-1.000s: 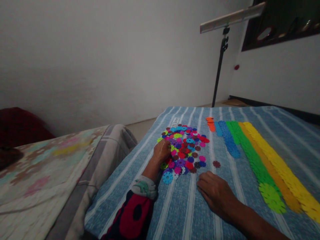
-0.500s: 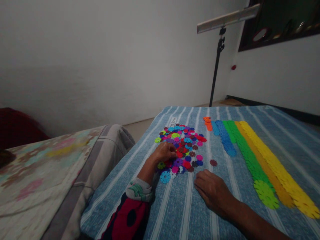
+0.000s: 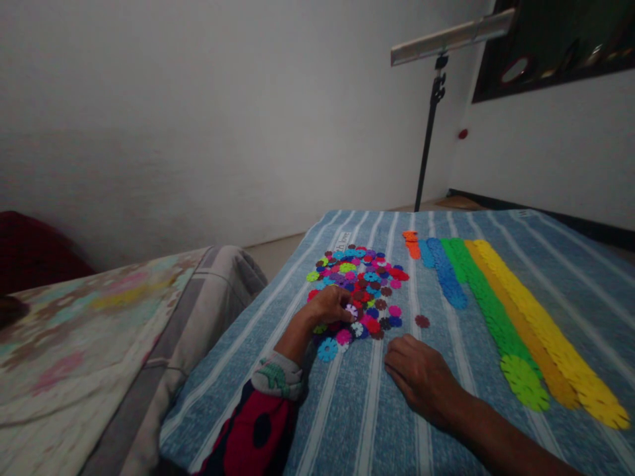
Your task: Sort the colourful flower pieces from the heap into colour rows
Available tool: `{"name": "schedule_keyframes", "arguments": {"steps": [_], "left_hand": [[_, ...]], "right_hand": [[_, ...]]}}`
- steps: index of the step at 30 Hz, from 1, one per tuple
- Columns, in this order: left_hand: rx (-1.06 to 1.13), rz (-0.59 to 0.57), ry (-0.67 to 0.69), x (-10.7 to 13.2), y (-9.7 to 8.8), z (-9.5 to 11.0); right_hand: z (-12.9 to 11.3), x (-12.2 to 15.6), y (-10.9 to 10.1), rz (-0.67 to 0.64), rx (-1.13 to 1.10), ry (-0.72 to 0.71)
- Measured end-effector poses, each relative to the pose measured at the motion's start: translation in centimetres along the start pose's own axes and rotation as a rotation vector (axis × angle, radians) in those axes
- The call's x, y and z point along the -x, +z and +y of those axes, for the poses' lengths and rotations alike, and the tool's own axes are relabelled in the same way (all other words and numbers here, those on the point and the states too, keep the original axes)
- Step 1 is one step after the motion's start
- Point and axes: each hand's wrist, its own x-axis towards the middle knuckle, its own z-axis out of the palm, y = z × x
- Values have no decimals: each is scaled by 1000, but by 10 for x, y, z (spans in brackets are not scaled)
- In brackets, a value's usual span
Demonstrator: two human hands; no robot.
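My left hand (image 3: 331,304) reaches over the near left part of a loose heap of flower-shaped plastic discs (image 3: 370,277) in many colours. Its thumb and fingers pinch a pale lavender notched disc (image 3: 352,310). My right hand (image 3: 415,365) rests on the striped cloth just right of the heap, fingers curled in; whatever may lie under them is hidden. A single brown disc (image 3: 422,321) lies beyond it. A light blue disc (image 3: 327,349) lies at the heap's near edge.
To the right, overlapping discs form rows by colour: orange (image 3: 411,244), blue (image 3: 449,277), green (image 3: 489,311), amber (image 3: 540,337) and yellow (image 3: 550,330). A lamp stand (image 3: 427,145) rises behind the blue striped cloth (image 3: 347,410). A flowered cloth (image 3: 74,330) covers a surface on the left.
My left hand has shifted slightly, and a pale lavender disc now shows between its fingertips. A white disc near it is now more visible. My right hand stays in place.
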Motion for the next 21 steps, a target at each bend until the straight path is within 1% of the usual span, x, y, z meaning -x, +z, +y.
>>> {"name": "schedule_keyframes", "arguments": {"steps": [5,10,16,21], "left_hand": [[103,127,26,-8,1,-21],[143,238,36,-14,3,-34],[63,368,6,-13,1,-37],[82,471,-20,-10,-1,-33]], "right_hand": [[0,0,1,-1,-4,-4],[1,1,3,-10,-13,5],[2,0,6,15,-13,0],[2,0,6,14,-10,3]]}}
